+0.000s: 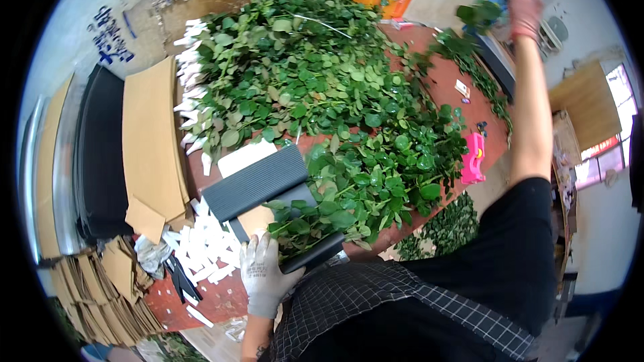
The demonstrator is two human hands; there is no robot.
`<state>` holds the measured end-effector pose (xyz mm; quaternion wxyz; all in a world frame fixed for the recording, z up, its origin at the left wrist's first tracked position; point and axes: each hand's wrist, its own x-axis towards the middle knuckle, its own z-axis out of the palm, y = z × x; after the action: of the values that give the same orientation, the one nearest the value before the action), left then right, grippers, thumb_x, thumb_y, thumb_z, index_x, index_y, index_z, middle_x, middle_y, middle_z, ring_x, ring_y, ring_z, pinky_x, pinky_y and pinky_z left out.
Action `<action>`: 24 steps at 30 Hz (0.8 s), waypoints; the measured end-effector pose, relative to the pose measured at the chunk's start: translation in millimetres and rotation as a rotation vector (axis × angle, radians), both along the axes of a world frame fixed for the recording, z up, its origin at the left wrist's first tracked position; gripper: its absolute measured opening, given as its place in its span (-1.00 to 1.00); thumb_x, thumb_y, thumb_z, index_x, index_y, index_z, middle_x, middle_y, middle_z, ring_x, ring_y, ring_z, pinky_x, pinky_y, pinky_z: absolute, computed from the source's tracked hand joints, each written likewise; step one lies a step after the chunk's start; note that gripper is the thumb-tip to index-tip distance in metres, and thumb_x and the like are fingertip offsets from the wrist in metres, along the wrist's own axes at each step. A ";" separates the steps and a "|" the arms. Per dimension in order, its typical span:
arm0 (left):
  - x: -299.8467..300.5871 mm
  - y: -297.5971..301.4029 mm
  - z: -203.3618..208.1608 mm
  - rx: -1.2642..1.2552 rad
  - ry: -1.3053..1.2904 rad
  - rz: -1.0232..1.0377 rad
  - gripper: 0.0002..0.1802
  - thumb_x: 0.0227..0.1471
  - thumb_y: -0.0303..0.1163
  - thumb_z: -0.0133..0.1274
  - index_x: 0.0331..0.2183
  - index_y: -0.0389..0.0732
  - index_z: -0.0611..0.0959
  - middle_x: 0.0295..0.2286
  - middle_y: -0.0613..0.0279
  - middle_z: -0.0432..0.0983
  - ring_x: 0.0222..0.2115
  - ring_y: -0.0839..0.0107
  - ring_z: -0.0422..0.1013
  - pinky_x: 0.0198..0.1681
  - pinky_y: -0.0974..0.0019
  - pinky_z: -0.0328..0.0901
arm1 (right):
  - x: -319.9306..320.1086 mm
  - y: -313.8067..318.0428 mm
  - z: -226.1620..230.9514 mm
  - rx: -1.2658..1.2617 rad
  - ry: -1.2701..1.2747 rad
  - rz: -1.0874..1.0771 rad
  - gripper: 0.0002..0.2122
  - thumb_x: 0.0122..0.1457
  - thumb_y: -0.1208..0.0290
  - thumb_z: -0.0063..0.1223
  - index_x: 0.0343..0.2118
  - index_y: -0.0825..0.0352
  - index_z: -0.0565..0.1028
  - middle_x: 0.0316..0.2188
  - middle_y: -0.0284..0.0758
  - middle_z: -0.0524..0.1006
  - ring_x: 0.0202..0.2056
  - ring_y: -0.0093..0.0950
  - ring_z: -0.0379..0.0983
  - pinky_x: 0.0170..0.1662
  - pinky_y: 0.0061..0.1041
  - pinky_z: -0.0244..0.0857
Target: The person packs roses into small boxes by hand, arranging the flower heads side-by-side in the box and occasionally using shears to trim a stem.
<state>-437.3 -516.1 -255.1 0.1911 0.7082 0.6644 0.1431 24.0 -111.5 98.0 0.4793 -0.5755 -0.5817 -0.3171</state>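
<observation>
In a pale grey-white glove, my left hand [263, 275] is at the near end of a curved black sheet [314, 253]. Its thumb lies along the sheet's outer side, and the fingers reach over the edge of a brown card [256, 220]. Leafy green stems [292, 226] lie against the sheet's inner side. My right arm stretches far to the upper right. That hand [524, 12], in a pinkish glove, is blurred and closed round something dark that I cannot make out. Green leaves [479, 15] show just left of it.
A broad heap of leafy stems [302, 74] with white-wrapped ends covers the red table [225, 298]. A ridged black sheet [255, 181], black scissors [181, 280], white strips [209, 245] and a pink tape dispenser [473, 159] lie around it. Cardboard sheets [151, 141] stand at left.
</observation>
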 end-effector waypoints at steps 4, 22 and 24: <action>-0.1 4.1 -14.4 0.028 0.064 -0.015 0.00 -0.41 0.07 0.30 0.05 -0.30 0.40 0.06 -0.09 0.30 0.12 0.00 0.17 0.22 -0.05 -0.02 | -112.8 -117.5 -37.2 -0.072 0.062 0.705 -0.73 0.22 0.56 -0.05 -0.03 0.49 0.46 -0.20 -0.36 0.57 -0.24 -0.64 0.42 -0.10 -0.61 0.31; -1.2 -2.1 -5.5 -0.082 0.052 -0.032 -0.15 -0.29 0.14 0.23 -0.05 -0.26 0.47 0.08 0.06 0.28 0.15 0.14 0.14 0.23 0.05 -0.04 | -329.1 -252.4 -356.5 -1.150 -1.031 1.089 -0.53 0.06 0.33 0.00 0.07 0.34 0.34 -0.18 -0.15 0.45 -0.28 -0.27 0.51 -0.27 -0.33 0.39; -2.1 -3.3 -2.8 -0.038 0.070 -0.024 -0.18 -0.26 0.11 0.23 -0.05 -0.25 0.47 0.04 0.05 0.33 0.12 0.14 0.19 0.21 0.08 0.02 | -333.5 -250.0 -367.9 -1.169 -1.032 1.097 -0.52 0.05 0.29 0.02 0.06 0.31 0.34 -0.21 -0.18 0.47 -0.29 -0.25 0.50 -0.27 -0.31 0.39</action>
<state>-439.4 -519.5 -257.9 0.1828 0.7171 0.6647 0.1031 -309.5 -361.5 -269.8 -0.1179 -0.1599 -0.9769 0.0780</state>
